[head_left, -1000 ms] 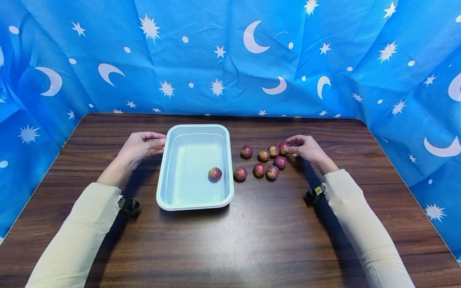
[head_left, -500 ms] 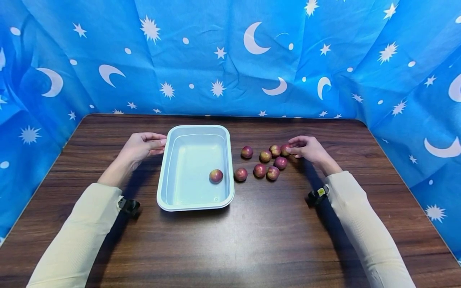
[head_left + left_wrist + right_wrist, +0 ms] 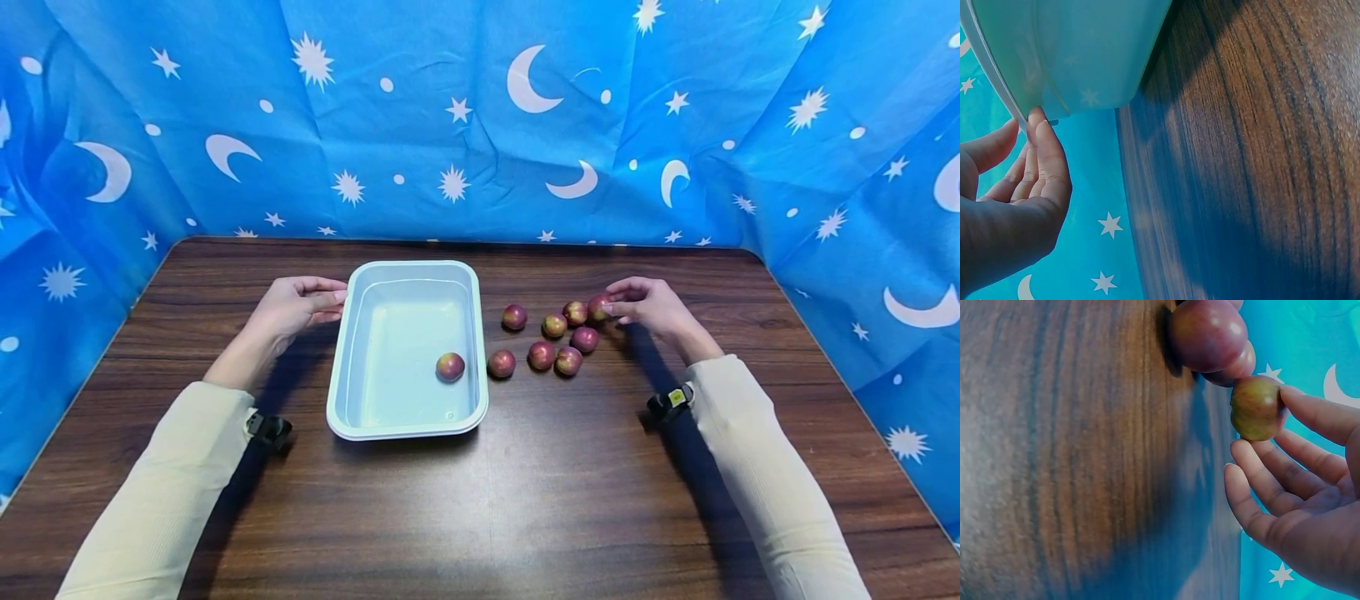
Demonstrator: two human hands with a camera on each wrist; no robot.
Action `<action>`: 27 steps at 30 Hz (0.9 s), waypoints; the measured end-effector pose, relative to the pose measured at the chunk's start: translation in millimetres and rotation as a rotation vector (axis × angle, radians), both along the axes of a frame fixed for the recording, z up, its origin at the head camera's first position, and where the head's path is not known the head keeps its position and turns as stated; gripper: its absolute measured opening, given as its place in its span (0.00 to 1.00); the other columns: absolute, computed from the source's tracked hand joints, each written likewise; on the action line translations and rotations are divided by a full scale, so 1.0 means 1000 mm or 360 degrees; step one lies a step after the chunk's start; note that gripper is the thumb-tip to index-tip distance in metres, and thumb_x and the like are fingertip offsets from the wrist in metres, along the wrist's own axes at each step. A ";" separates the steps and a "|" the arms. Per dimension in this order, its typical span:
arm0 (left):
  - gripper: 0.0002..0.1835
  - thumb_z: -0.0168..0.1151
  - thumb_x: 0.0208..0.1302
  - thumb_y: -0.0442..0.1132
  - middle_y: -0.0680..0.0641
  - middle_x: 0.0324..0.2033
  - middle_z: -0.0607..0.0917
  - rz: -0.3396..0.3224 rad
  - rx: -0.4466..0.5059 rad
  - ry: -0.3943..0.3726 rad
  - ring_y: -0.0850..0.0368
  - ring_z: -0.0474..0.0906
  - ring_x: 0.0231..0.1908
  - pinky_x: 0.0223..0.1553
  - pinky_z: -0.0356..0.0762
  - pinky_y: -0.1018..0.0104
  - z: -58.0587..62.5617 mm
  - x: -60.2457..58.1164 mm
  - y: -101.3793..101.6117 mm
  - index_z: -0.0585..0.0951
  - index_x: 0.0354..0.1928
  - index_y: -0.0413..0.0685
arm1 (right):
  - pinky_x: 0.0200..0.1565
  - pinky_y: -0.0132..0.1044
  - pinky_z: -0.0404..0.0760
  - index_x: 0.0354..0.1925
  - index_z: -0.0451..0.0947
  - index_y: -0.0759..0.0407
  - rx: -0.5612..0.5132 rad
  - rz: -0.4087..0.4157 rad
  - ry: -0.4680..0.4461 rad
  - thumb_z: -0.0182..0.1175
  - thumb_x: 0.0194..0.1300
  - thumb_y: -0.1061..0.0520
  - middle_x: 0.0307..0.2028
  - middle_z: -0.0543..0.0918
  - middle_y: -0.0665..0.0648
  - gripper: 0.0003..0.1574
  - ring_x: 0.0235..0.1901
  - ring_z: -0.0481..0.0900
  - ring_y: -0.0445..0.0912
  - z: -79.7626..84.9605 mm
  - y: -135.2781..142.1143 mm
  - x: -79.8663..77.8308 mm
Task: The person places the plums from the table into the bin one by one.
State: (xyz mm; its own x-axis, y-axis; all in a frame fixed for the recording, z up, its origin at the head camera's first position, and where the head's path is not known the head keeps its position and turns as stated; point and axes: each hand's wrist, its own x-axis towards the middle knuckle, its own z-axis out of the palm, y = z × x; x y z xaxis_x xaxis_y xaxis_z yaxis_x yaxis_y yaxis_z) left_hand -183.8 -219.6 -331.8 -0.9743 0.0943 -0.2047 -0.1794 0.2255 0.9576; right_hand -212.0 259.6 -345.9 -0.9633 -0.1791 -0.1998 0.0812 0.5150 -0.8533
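Note:
My left hand (image 3: pixel 296 307) pinches the left rim of a white plastic tub (image 3: pixel 345 367) near its far corner; in the left wrist view the thumb and fingers (image 3: pixel 1050 159) meet at that rim. One plum (image 3: pixel 450 367) lies inside the tub, towards its right wall. To the right, my right hand (image 3: pixel 652 310) pinches a reddish plum (image 3: pixel 598 307) between thumb and fingertips. In the right wrist view this plum (image 3: pixel 1259 407) looks yellow-green with a red side, with other plums (image 3: pixel 1207 334) just beyond it.
Several more plums lie loose on the dark wooden table (image 3: pixel 480 517), between the tub and my right hand, among them a plum (image 3: pixel 502 363) close to the tub's right side. A blue cloth (image 3: pixel 480 125) with white moons and stars hangs behind the table.
My right hand has drawn slightly to the right with the plum, and the plums beside it have shifted a little. The left hand keeps its grip on the tub.

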 end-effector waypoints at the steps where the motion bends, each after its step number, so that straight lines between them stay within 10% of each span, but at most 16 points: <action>1: 0.19 0.55 0.64 0.33 0.55 0.27 0.82 0.0001 -0.0002 0.0000 0.65 0.80 0.29 0.43 0.80 0.64 0.000 0.000 0.000 0.69 0.52 0.24 | 0.42 0.43 0.81 0.53 0.69 0.70 0.0001 0.0004 0.0000 0.59 0.62 0.58 0.45 0.74 0.67 0.24 0.35 0.78 0.47 0.001 0.000 0.000; 27: 0.19 0.55 0.64 0.33 0.56 0.27 0.82 0.0004 -0.0017 0.0009 0.65 0.80 0.29 0.42 0.80 0.65 0.000 0.001 0.000 0.69 0.52 0.24 | 0.40 0.39 0.82 0.51 0.73 0.64 0.0055 0.0156 0.0167 0.63 0.59 0.54 0.43 0.79 0.61 0.24 0.39 0.80 0.51 0.040 -0.023 0.000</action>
